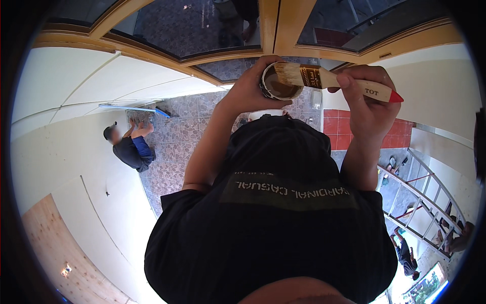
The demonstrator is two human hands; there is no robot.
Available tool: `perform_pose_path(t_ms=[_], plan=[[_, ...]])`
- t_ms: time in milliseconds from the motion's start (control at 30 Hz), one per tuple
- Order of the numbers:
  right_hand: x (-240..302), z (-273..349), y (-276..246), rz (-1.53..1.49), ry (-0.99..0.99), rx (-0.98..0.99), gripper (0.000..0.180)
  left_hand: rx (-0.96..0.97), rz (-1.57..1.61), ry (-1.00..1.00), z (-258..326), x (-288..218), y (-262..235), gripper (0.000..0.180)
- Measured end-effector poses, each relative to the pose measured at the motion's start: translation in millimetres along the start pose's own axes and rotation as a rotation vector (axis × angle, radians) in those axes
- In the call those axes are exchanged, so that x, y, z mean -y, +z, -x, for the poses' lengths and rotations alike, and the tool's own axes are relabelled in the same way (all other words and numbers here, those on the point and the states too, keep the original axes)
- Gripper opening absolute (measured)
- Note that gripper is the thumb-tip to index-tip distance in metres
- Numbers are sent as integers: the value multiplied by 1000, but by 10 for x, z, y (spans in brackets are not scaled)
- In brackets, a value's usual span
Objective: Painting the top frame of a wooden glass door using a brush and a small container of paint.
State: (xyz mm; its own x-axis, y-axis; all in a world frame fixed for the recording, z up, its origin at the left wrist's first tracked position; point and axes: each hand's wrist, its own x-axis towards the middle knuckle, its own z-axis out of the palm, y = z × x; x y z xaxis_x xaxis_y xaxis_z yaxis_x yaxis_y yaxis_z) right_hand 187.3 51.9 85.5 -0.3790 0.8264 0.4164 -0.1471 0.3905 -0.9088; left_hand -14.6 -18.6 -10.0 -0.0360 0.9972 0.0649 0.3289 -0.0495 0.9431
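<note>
My left hand (246,87) is wrapped round a small round paint can (283,92) with brown paint inside, its open top facing up. A flat paintbrush (329,79) is gripped by its pale, red-tipped handle in my right hand (371,104). The bristles, stained brown, lie across the far rim of the can. Whether they touch the paint, I cannot tell. Just beyond both hands stands a yellow-brown wooden frame (270,30) with dark glass panes (190,28).
A person (132,147) squats at the left on the patterned stone-look floor (177,134), near a blue pole (129,108). To the right are red tiles (344,126) and a metal ladder (420,205). Another person (405,256) is behind it. A pale wall (66,81) runs along the left.
</note>
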Motion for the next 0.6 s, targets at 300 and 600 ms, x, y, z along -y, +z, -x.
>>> perform_pose_path(t_ms=[300,600], plan=[[-212,121,52,22,39,5,12,-38,64,70,27,11,7,86],[-231,213,159,24,178,54,12,-44,150,240,17,108,17,87]])
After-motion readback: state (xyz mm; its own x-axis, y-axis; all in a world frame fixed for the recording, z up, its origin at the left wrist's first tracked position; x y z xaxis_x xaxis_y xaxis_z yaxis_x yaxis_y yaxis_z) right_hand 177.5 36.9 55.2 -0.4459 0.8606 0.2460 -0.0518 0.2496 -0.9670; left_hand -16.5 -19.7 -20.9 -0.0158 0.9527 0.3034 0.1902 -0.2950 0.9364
